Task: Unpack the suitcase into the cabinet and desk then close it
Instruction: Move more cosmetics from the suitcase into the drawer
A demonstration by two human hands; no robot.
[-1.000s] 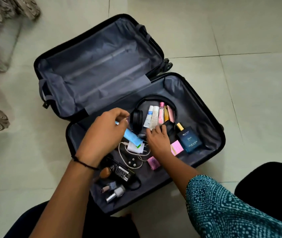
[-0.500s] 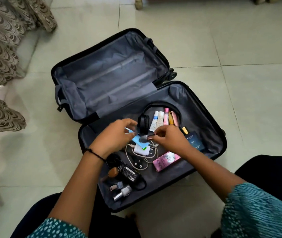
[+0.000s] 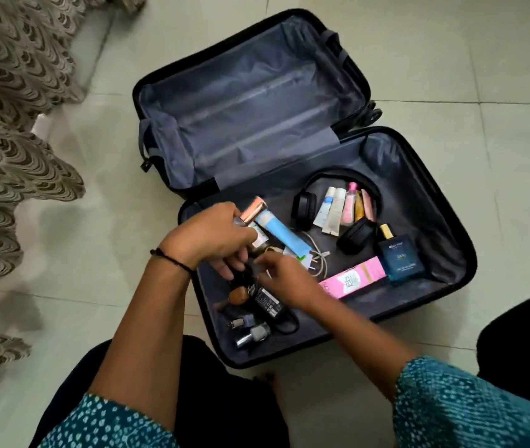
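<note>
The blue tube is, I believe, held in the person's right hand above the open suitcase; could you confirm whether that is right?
Not quite: the head view shows the blue tube held in the left hand, not the right hand. It is indeed above the open suitcase.

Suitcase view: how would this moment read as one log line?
suitcase: open, lower half holds items | left hand: grips blue tube, rose-gold tube | right hand: beside left hand, grip blurred | stage: unpacking

A home — pale tiled floor [image 3: 451,59], patterned curtain [image 3: 8,101] hanging at the left edge
</note>
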